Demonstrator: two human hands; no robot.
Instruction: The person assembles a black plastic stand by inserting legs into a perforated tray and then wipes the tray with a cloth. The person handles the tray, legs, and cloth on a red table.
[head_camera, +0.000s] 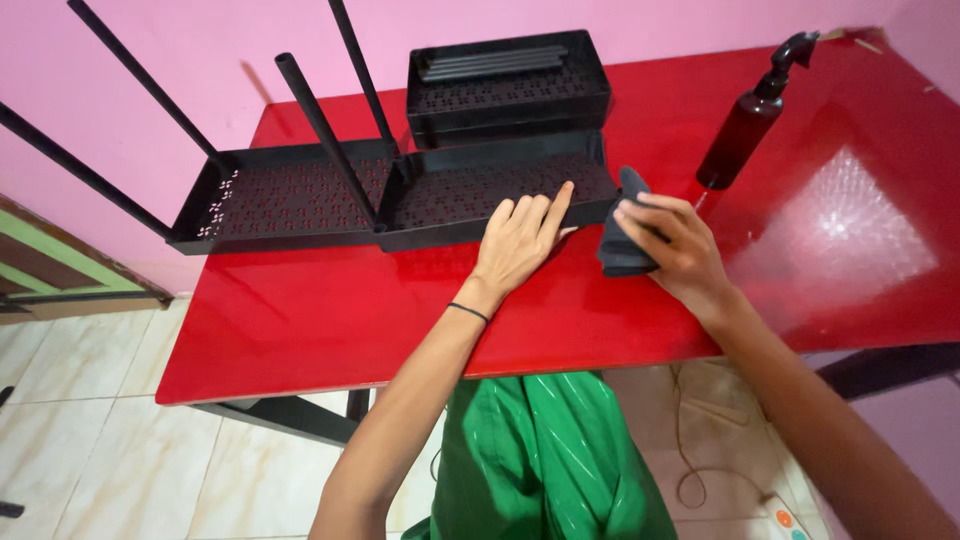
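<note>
Evidently the wiping was under way: the left hand (517, 238) lay flat, fingers together, bracing the near rim of the black perforated tray (470, 195), while the right hand (672, 250) pinched a dark folded cloth (622, 245) just past those fingertips, at the tray's corner. Next would likely come a steady rub along the matte, hole-patterned plastic.

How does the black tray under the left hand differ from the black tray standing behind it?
The near tray lies under the left hand with upright poles rising at its end; the rear tray is untouched. The rear tray holds loose rods lying inside, and the near tray holds none. Both are black and perforated.
</note>
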